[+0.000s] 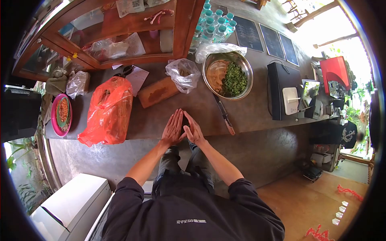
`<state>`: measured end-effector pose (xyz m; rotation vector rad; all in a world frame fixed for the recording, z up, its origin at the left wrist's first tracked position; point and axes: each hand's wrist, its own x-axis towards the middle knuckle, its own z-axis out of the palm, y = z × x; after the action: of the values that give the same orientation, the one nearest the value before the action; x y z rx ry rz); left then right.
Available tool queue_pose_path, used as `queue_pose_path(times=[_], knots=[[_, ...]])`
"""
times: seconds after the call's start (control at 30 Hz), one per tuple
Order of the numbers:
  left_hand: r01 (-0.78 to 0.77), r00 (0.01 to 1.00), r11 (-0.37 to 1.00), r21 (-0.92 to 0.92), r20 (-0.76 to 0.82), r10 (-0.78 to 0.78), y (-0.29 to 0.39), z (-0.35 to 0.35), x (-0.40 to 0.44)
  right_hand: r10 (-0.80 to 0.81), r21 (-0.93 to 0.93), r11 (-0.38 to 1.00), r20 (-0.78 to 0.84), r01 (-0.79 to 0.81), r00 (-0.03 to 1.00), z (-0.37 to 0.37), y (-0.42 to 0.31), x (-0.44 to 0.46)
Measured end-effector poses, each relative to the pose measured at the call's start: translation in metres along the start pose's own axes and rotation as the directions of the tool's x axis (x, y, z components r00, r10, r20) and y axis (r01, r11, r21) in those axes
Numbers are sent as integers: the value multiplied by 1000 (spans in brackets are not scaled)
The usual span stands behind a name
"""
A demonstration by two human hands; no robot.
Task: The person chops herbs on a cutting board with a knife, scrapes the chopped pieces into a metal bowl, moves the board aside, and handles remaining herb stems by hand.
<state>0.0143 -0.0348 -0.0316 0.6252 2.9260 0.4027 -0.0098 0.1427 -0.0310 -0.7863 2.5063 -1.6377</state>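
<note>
My left hand (173, 127) and my right hand (194, 127) are over the counter's front edge, fingers stretched out, with their fingertips meeting. Neither holds anything. Beyond them lie a wooden board (159, 92) and a clear plastic bag (183, 75) with something inside, which touches the board. To the right, a knife (222, 112) with a dark, perforated blade lies below a steel bowl (249, 76) holding chopped greens (234, 80) and a brownish food. A red plastic bag (108, 110) rests left of my hands.
At the far left is a pink bowl (53, 120) with reddish bits. Water bottles (210, 30) and a wooden glass cabinet (108, 60) stand at the back. A black box (278, 92), a white stand and a red machine (335, 72) are at the right.
</note>
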Motion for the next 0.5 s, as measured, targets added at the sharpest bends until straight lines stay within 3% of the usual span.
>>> queue_pose_path(times=[0.03, 0.07, 0.17, 0.23, 0.3, 0.4, 0.47, 0.5], knots=[[15, 1000, 994, -104, -25, -18, 0, 1, 1, 43, 137, 990, -54, -35, 998, 1, -3, 2], [27, 998, 978, -207, -46, -37, 0, 1, 1, 45, 151, 988, -84, -32, 995, -5, -5, 2], [22, 995, 960, -277, -90, -48, 6, -7, 3, 131, 131, 986, -187, -107, 974, -25, 3, -9], [32, 998, 959, -280, -37, -44, 8, -12, 8, 122, 43, 992, -190, -116, 974, -35, 10, -13], [47, 999, 958, -282, 12, -45, 8, -12, 13, 46, -222, 971, -201, -91, 978, -36, 12, -12], [-23, 1000, 966, -258, -8, 22, 6, -2, 15, 36, -142, 989, -109, -51, 993, -13, 6, -2], [14, 1000, 1000, 22, -22, -14, 6, 6, 17, 13, -18, 1000, -69, -14, 998, 3, -2, 8], [10, 1000, 1000, 25, -17, -10, 5, 2, 16, 16, -15, 1000, -74, -17, 997, 4, 0, 9]])
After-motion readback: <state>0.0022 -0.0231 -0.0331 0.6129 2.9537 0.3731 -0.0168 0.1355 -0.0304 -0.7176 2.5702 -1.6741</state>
